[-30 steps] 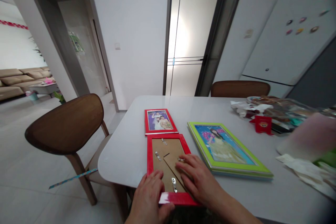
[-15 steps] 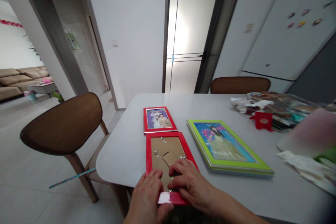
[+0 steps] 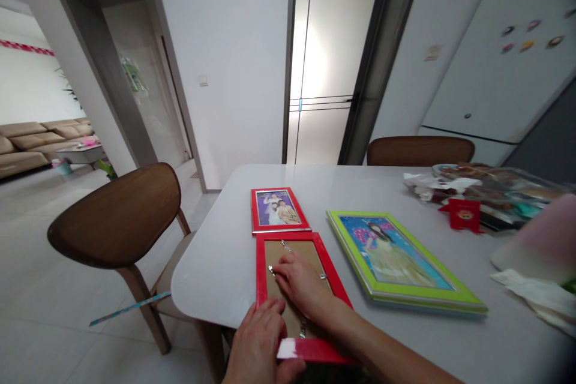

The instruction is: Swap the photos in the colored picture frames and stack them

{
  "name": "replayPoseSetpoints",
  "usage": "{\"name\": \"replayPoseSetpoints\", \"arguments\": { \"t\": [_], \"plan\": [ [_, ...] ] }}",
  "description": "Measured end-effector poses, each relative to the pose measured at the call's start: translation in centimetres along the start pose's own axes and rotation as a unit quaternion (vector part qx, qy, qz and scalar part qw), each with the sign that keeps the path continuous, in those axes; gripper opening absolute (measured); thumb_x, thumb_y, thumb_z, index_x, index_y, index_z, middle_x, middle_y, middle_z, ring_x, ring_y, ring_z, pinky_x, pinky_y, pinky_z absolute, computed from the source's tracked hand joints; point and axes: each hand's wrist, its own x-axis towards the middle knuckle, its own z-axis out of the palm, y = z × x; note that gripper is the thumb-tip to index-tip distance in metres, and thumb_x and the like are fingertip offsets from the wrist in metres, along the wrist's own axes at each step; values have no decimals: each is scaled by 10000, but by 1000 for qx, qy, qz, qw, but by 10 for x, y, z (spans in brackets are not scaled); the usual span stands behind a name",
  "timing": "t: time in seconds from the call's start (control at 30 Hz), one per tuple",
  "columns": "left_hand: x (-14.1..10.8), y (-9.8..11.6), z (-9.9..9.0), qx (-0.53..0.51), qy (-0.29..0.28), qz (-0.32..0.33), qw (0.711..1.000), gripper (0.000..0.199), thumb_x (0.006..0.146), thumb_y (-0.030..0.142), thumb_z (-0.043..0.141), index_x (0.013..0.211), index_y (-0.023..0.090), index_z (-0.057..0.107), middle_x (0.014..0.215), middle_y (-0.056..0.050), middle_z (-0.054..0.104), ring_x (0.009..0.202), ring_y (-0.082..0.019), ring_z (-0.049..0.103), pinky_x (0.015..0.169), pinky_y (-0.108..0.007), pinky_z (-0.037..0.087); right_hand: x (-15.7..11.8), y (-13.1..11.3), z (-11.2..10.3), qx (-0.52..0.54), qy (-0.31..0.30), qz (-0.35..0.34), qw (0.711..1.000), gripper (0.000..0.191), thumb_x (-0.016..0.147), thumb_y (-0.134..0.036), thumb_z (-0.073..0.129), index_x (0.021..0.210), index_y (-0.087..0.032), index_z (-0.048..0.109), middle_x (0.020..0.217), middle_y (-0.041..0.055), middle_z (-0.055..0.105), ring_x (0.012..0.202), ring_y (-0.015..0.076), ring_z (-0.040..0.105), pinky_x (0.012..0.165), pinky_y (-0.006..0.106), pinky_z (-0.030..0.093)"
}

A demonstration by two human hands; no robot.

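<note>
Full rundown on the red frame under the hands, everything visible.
The red frame lies back side up on the white table, its far edge next to the second red frame. Rectangular border, glossy, with a white patch on the near side. Inset brown backing board, probably fiberboard, with a small metal clip near each side. Left hand grips the near-left corner; right hand reaches over the board, fingertips at the left clip. Front face hidden.

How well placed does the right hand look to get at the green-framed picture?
Probably yes: the right hand is over the red frame, and only bare table separates that from the green-framed picture, which has nothing on top.
</note>
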Motion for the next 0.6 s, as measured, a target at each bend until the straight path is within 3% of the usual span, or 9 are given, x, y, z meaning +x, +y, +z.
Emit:
{"name": "replayPoseSetpoints", "arguments": {
  "t": [0.1, 0.33, 0.5, 0.6],
  "plan": [
    [1, -1, 1, -3, 1, 1, 1000, 285, 550, 219, 682, 806, 150, 577, 1211, -131, 485, 1128, -274, 418, 956, -443, 314, 6, -2, 8, 3, -9, -20, 1000, 267, 790, -172, 415, 645, -159, 639, 709, 45, 565, 723, 136, 480, 676, 246, 354],
    [1, -10, 9, -23, 30, 22, 999, 279, 547, 245, 685, 794, 181, 571, 1211, -99, 492, 1120, -263, 431, 950, -434, 326, 5, -2, 2, 3, -16, -22, 1000, 207, 754, -170, 469, 640, -184, 641, 715, 18, 590, 710, 112, 507, 665, 202, 356],
    [1, -15, 14, -27, 34, 26, 999, 314, 518, 250, 706, 794, 190, 567, 1210, -84, 496, 1121, -258, 430, 949, -433, 328, 26, 24, -5, -26, 38, 90, 995, 227, 782, -224, 409, 808, -160, 625, 801, 63, 622, 739, 148, 539, 652, 234, 358],
    [2, -15, 14, -23, 34, 23, 999, 328, 518, 250, 704, 810, 184, 570, 1213, -89, 491, 1125, -260, 425, 951, -438, 326, 40, 40, -2, -45, 51, 159, 985, 199, 756, -247, 447, 767, -150, 620, 787, 92, 635, 717, 177, 554, 617, 251, 350]
  ]
}}
